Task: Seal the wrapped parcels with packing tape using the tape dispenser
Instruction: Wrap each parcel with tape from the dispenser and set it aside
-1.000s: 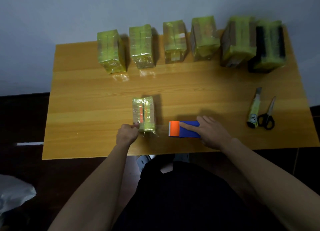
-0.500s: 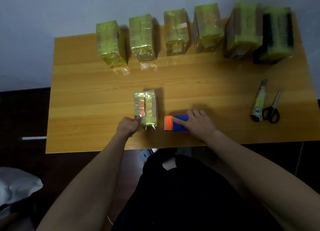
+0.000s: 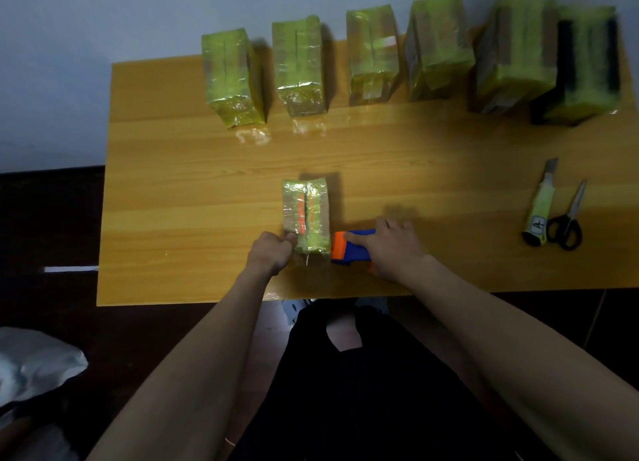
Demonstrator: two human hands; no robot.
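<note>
A small parcel (image 3: 306, 215) wrapped in yellow-green film, with an orange strip down its top, lies near the front middle of the wooden table (image 3: 193, 191). My left hand (image 3: 271, 253) is curled at the parcel's near left corner and pinches it there. Right beside the parcel sits the blue and orange tape dispenser (image 3: 349, 246). My right hand (image 3: 390, 248) covers the dispenser's right part, fingers wrapped over its blue body and the forefinger stretched toward the orange end.
Several larger wrapped parcels (image 3: 373, 56) stand in a row along the table's back edge by the wall. A utility knife (image 3: 539, 208) and black-handled scissors (image 3: 567, 223) lie at the right. A white bag (image 3: 31, 363) is on the dark floor, left.
My right hand has slid the dispenser left until it sits almost against the parcel. My left hand stays at the parcel's near corner.
</note>
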